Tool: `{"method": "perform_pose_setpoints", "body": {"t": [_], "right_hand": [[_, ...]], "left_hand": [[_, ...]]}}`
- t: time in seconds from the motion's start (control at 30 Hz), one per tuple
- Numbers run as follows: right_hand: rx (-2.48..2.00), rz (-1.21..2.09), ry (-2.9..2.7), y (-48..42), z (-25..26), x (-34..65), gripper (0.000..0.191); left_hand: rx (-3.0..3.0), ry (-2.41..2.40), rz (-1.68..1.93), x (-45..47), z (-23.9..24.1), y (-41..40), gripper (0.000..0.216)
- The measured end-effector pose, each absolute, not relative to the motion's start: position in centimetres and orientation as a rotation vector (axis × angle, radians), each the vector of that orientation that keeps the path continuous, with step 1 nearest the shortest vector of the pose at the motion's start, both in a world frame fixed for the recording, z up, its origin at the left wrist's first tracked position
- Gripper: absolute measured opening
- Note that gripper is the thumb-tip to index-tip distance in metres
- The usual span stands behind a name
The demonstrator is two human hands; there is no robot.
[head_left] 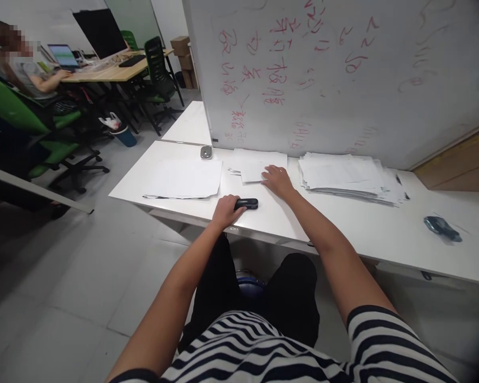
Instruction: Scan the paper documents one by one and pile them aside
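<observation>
My left hand is closed around the near end of a black stapler lying on the white table. My right hand rests flat, fingers spread, on a small stack of white papers in the middle of the table. Both forearms reach out from my striped shirt.
A larger sheet pile lies left, a thick paper stack right. A small grey device sits near the whiteboard. A dark stapler-like object lies far right. Another person sits at a desk with green chairs at left.
</observation>
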State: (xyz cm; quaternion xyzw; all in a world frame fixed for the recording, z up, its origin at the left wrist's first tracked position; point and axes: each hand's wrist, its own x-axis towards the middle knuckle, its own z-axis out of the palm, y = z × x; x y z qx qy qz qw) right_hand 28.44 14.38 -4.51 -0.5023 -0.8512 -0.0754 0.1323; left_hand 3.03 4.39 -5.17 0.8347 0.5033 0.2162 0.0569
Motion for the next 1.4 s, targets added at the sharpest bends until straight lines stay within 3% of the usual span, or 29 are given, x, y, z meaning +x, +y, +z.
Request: {"method": "perform_pose_setpoints", "body": {"t": [0.23, 0.5, 0.77, 1.0, 1.4], "right_hand": [[-1.570, -0.154, -2.346, 18.1, -4.8, 25.9, 0.032], [-1.687, -0.102, -2.218, 17.4, -4.8, 23.7, 0.046], [-1.845, -0.236, -2.111, 12.0, -3.1, 35.2, 0.045], [-2.445, 0.072, -1.728, 8.4, -4.7, 45.7, 0.079], [-2.455, 0.200, -1.858, 8.1, -3.3, 46.8, 0.094]], "left_hand": [[2.531, 1.512, 0.679, 2.9, -5.3, 4.3, 0.035], [2.521, 1.500, 0.688, 2.8, -5.1, 4.3, 0.034], [2.468, 1.519, 0.674, 3.0, -5.1, 4.4, 0.035], [2.462, 1.534, 0.682, 2.9, -5.0, 4.4, 0.035], [2.461, 1.572, 0.698, 2.9, -5.0, 4.4, 0.037]]}}
